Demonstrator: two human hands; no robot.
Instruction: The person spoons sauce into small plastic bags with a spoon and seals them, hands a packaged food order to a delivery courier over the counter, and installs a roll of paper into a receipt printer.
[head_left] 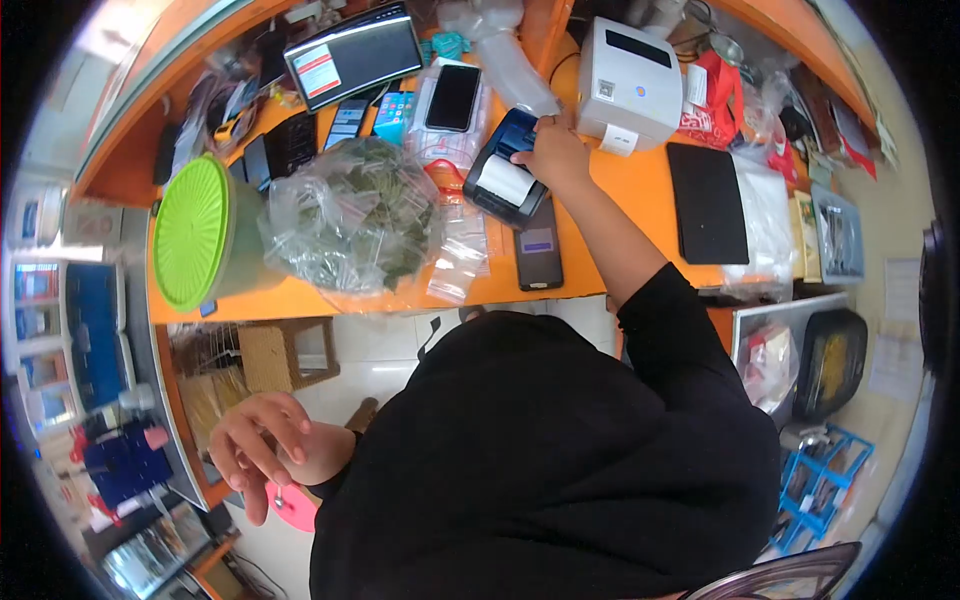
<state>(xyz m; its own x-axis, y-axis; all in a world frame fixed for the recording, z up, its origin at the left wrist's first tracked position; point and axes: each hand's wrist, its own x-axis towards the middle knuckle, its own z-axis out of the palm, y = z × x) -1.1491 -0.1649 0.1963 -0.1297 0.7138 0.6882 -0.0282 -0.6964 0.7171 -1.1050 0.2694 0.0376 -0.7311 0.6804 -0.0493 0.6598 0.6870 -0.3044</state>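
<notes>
My right hand grips the right side of a small dark blue receipt printer, with the thumb reaching over its top. Its cover appears raised and a white paper roll shows inside. Just below lies a dark handheld device with a lit screen, partly under the printer. My left hand hangs in the air below the desk's front edge, fingers loosely apart, holding nothing. To the left of the printer are small clear zip bags and a big plastic bag of green contents.
On the orange desk stand a white label printer, a tub with a green lid, a tablet, a phone on a stack, and a black flat pad. A pink round stool is below left.
</notes>
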